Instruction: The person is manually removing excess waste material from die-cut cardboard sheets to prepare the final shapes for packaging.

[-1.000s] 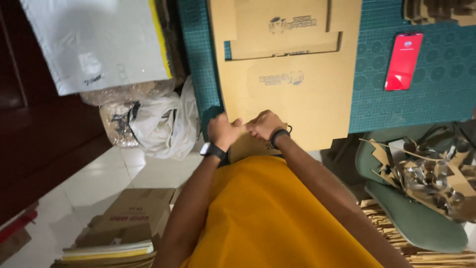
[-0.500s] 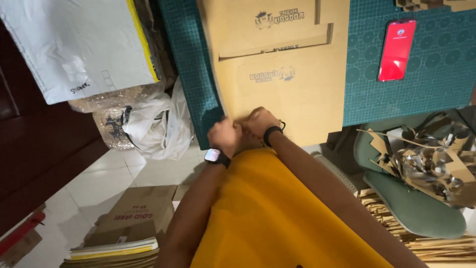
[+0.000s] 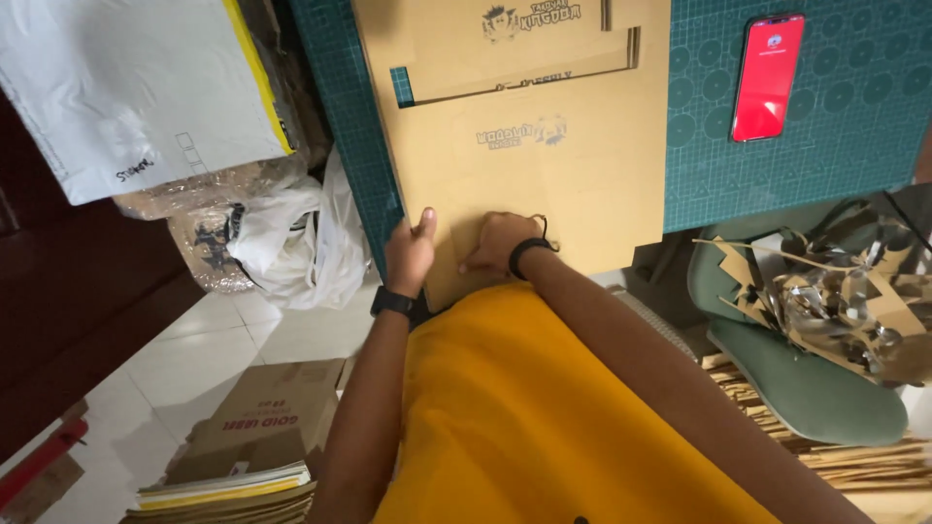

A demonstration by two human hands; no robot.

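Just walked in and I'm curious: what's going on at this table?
A person in a yellow shirt presses both hands onto the near edge of a flat cardboard sheet lying on a green cutting mat. The left hand grips the sheet's corner; the right hand lies flat on it. A red phone rests on the mat, apart from the cardboard.

A green cutting mat (image 3: 796, 165) with a printed grid and circles covers the bench top. Below its left edge the floor (image 3: 194, 359) is pale tile, meeting a dark red-brown wall or cabinet front (image 3: 87, 291) at the far left. A green chair seat (image 3: 806, 388) stands under the mat's right corner, in soft, even light.
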